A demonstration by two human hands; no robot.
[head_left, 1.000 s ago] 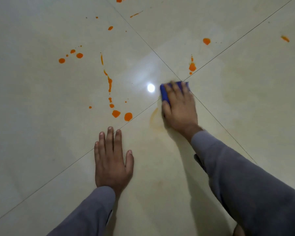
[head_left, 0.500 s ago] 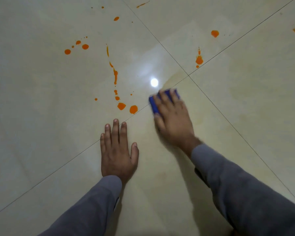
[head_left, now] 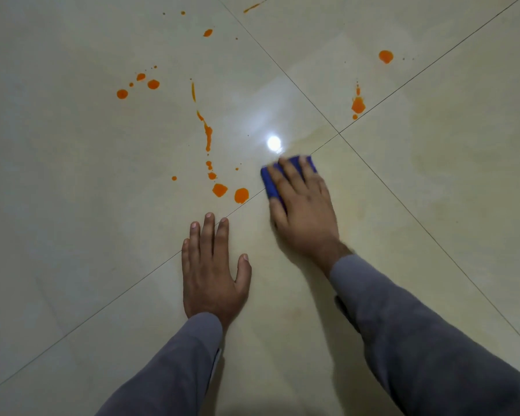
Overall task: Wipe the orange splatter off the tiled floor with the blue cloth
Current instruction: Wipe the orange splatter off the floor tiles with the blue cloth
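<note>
My right hand [head_left: 305, 211] presses flat on the blue cloth [head_left: 270, 184], which peeks out at its fingertips and left side, on the cream tiled floor [head_left: 72, 220]. My left hand [head_left: 212, 271] rests flat on the floor, fingers apart, holding nothing. Two orange blobs [head_left: 230, 192] lie just left of the cloth, with an orange streak [head_left: 207, 133] above them. More orange drops [head_left: 138, 85] sit at the upper left. Another splat [head_left: 357, 105] and a round spot [head_left: 385, 56] lie at the upper right.
Thin grout lines cross at a joint [head_left: 339, 133] above my right hand. A bright light reflection [head_left: 273, 143] glares just above the cloth. Faint yellowish smears [head_left: 373, 187] mark the tile to the right of my right hand. Grey sleeves cover both forearms.
My right hand slid the cloth down and left, away from the grout crossing and nearer the two orange blobs. My left hand stayed planted. The view shifted slightly.
</note>
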